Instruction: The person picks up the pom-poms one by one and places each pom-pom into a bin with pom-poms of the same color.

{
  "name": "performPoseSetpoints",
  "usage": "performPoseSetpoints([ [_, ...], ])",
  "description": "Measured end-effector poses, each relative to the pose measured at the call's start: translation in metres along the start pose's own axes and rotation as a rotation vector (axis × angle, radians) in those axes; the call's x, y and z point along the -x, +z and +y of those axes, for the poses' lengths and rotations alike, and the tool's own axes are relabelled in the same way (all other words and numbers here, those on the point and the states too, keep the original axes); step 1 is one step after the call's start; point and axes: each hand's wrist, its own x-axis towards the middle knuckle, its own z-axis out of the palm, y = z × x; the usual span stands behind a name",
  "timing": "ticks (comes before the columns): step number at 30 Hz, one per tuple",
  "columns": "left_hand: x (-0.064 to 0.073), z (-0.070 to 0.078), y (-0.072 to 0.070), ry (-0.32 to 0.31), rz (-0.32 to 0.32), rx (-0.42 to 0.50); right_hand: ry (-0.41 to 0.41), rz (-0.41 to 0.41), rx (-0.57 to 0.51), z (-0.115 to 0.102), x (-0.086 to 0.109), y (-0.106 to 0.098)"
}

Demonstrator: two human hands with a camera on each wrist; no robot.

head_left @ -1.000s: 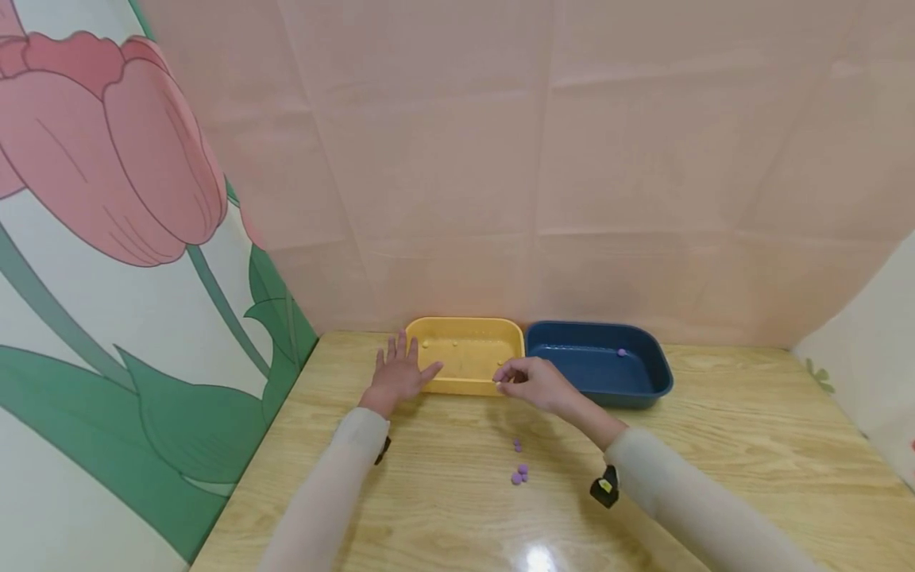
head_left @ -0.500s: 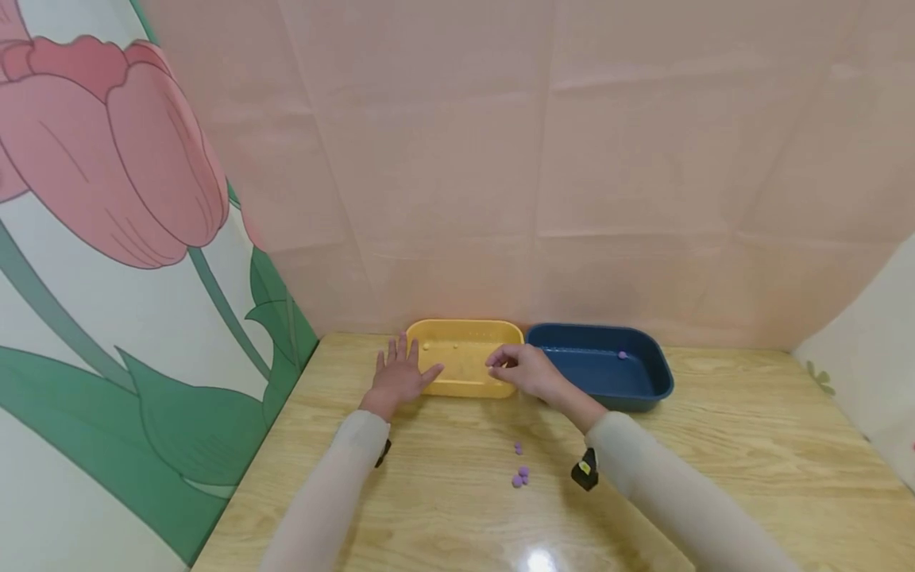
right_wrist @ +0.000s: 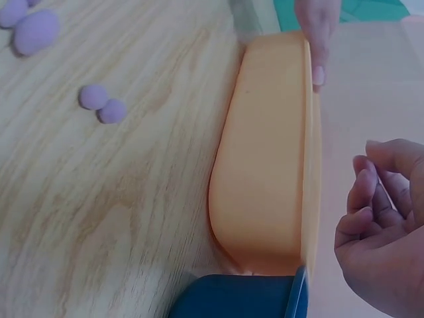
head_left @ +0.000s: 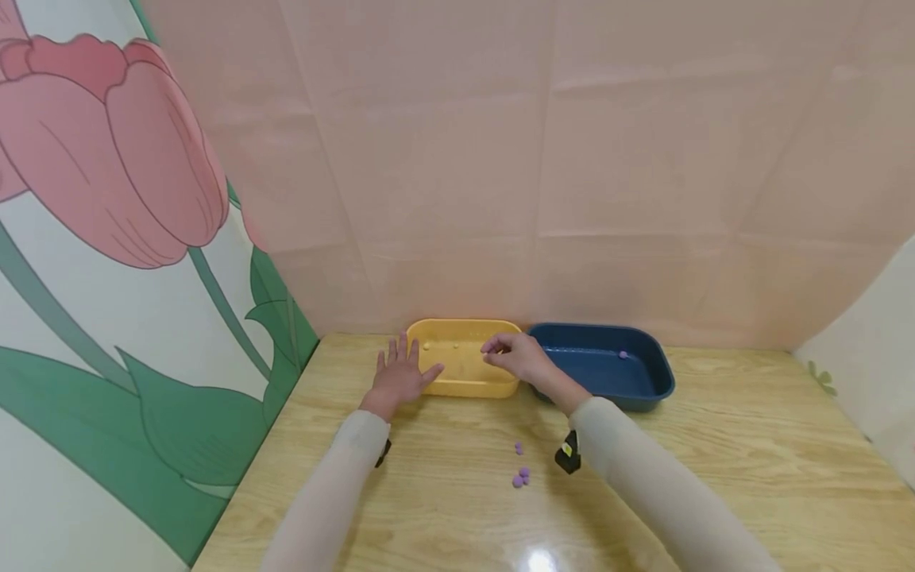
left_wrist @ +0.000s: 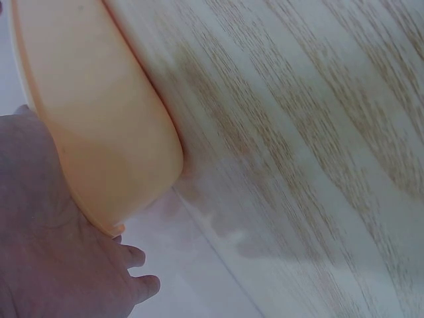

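My left hand (head_left: 402, 377) rests with spread fingers at the left end of a yellow tray (head_left: 468, 389). In the left wrist view it lies against that tray's rim. Over the tray's right part hovers my right hand (head_left: 516, 356), thumb and forefinger tips brought together and the other fingers curled. Whether something tiny sits between those fingertips is hidden, in the right wrist view too. Small yellow balls (head_left: 426, 346) lie in the tray. Several purple balls (right_wrist: 93, 97) lie on the table, in front of the trays.
A dark blue tray (head_left: 600, 373) stands right beside the yellow one and holds a purple ball (head_left: 623, 354). Behind both trays rises a pink cloth backdrop (head_left: 543, 199). A wall with a printed tulip (head_left: 143, 167) borders the wooden table (head_left: 429, 492) on the left.
My right hand has shifted left and farther back, from the yellow tray's front right corner to above its inside. The left hand has stayed in place.
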Motion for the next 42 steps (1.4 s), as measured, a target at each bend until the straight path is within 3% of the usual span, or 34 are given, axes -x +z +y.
performPoseSetpoints([
  [13,0.001,0.001,-0.004,0.002,0.004,0.007,0.055,0.022,-0.037,0.002,-0.023,0.007],
  [34,0.007,0.001,-0.008,-0.001,0.000,0.010,0.054,0.071,-0.031,-0.002,-0.037,0.018],
  [42,0.010,0.003,-0.010,0.000,-0.009,0.022,0.120,0.090,-0.087,-0.002,-0.038,0.017],
])
